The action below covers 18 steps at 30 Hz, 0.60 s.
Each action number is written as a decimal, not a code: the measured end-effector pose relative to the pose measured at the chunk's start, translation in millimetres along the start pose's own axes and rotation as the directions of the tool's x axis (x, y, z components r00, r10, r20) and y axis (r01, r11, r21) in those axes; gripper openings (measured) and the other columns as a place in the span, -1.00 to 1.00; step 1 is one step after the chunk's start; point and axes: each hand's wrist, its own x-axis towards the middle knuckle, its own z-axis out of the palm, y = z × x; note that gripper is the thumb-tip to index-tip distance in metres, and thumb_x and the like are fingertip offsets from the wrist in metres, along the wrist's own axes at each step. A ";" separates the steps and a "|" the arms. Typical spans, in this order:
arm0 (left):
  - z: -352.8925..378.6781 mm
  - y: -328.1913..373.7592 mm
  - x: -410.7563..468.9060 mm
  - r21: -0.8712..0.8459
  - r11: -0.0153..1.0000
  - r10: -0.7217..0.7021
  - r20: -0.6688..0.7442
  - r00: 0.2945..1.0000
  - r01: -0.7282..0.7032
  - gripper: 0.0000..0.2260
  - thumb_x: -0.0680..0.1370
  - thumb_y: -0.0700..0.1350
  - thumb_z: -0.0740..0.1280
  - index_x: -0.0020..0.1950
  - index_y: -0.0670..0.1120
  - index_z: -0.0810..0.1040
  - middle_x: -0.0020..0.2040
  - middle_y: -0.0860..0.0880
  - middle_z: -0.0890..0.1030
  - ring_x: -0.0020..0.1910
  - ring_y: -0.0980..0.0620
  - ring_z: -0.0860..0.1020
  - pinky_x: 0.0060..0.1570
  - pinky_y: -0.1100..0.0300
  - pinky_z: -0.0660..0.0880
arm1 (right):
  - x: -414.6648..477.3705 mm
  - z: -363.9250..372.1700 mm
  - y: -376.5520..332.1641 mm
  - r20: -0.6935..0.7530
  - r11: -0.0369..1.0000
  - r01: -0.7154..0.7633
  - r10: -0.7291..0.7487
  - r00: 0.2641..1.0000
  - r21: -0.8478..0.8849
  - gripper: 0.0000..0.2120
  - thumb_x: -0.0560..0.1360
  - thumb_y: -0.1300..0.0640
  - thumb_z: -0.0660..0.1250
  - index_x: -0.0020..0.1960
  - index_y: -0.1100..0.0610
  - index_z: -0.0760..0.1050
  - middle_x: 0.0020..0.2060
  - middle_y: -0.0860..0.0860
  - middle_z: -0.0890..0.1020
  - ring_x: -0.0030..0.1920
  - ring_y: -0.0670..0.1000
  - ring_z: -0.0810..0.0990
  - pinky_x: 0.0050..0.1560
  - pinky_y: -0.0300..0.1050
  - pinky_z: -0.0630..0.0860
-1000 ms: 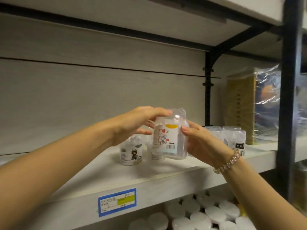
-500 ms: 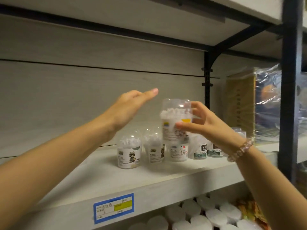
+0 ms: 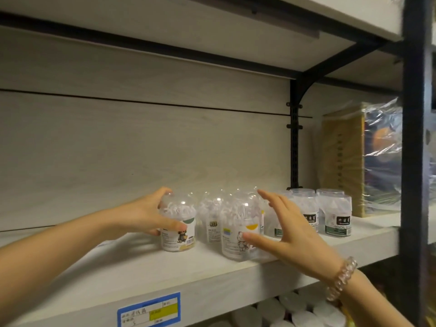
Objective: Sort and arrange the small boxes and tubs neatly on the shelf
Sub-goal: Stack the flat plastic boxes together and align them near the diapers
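**A:** Tubs, small and clear with domed lids and white contents, stand in a cluster on a pale wood-grain shelf [image 3: 99, 277]. What surrounds them in the head view?

**B:** A pale panelled back wall rises behind the shelf, and another pale shelf board runs overhead. A black metal bracket [image 3: 295, 138] climbs the wall just behind and to the right of the cluster. A thick black upright post [image 3: 412, 138] stands at the far right, nearer the camera. Beside the bracket, further right, sits a plastic-wrapped package [image 3: 368, 159]. A blue-bordered price label [image 3: 149, 311] is stuck on the shelf's front edge, below and left of the cluster. Round white lids show on the level beneath.

**A:** Where are the hands?

**B:** The left hand [image 3: 146, 215] wraps the leftmost tub [image 3: 178, 228], the one with a bear picture; fingers curl over its dome and the thumb presses its label. That tub stands upright on the shelf.

**A:** And the right?

**B:** The right hand [image 3: 287, 230], with a bead bracelet [image 3: 342, 278] at the wrist, is spread wide. Its thumb touches the label of the front tub [image 3: 238, 232], which stands near the shelf's front edge, right of the bear tub. Its fingers stretch up past the dome; I cannot tell whether they touch it.

**A:** Other tubs?

**B:** One stands between and behind those two. Flat-topped tubs with green labels [image 3: 336, 215] line up to the right, toward the bracket.
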 end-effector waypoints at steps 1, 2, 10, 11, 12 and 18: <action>1.5 -0.4 0.5 -0.007 1.000 0.012 -0.003 1.000 -0.012 0.09 -0.18 0.27 0.57 0.30 0.14 0.28 0.19 -0.05 0.44 0.08 0.01 0.56 -0.14 0.23 0.58 | 0.9 -0.5 1.5 -0.008 1.000 -0.007 0.007 1.000 -0.016 -0.06 0.19 -0.43 0.17 0.46 -0.12 -0.06 0.29 -0.32 0.12 0.32 -0.28 0.11 0.38 -0.22 0.17; 3.2 -0.4 1.3 -0.011 1.000 0.018 -0.010 1.000 -0.019 0.04 -0.15 0.25 0.58 0.28 0.14 0.30 0.18 -0.05 0.44 0.07 0.01 0.57 -0.15 0.23 0.58 | 2.9 -0.2 4.0 -0.003 0.999 -0.013 0.013 1.000 -0.040 -0.04 0.18 -0.45 0.14 0.46 -0.12 -0.09 0.35 -0.30 0.10 0.34 -0.27 0.07 0.41 -0.19 0.10; 23.0 15.2 15.3 -0.029 0.999 0.019 -0.044 0.999 -0.020 -0.19 0.05 0.13 0.59 0.21 0.12 0.32 0.12 -0.01 0.41 -0.05 0.09 0.51 -0.17 0.20 0.57 | 17.7 5.3 15.7 0.079 0.964 -0.036 0.059 0.995 -0.264 -0.16 0.32 -0.46 0.04 0.47 -0.06 -0.02 0.48 -0.13 0.12 0.49 -0.10 -0.02 0.47 0.07 -0.26; 26.7 18.5 16.8 -0.032 0.999 0.022 -0.037 0.999 -0.023 -0.20 0.06 0.13 0.58 0.22 0.11 0.31 0.12 -0.01 0.41 -0.03 0.09 0.51 -0.16 0.20 0.57 | 18.7 4.6 16.6 0.077 0.960 -0.040 0.063 0.995 -0.277 -0.18 0.35 -0.43 0.06 0.47 -0.05 -0.01 0.48 -0.13 0.13 0.49 -0.10 -0.03 0.47 0.08 -0.28; 29.9 21.4 19.0 -0.035 0.999 0.021 -0.027 0.999 -0.022 -0.15 0.01 0.16 0.57 0.23 0.11 0.30 0.11 0.00 0.41 -0.01 0.09 0.51 -0.19 0.23 0.56 | 19.8 4.4 17.4 0.078 0.955 -0.041 0.067 0.995 -0.293 -0.18 0.35 -0.43 0.06 0.47 -0.05 -0.01 0.48 -0.13 0.12 0.49 -0.10 -0.03 0.47 0.09 -0.29; 40.5 36.6 24.6 0.123 0.992 0.000 -0.034 0.999 0.004 -0.15 0.36 0.06 0.47 0.49 -0.01 0.03 0.42 -0.08 0.30 0.27 -0.03 0.41 0.19 0.12 0.45 | 22.2 5.5 20.5 0.056 0.948 -0.046 0.067 0.996 -0.314 0.00 0.17 -0.54 -0.21 0.49 -0.04 -0.04 0.49 -0.12 0.05 0.48 -0.12 -0.10 0.45 0.07 -0.33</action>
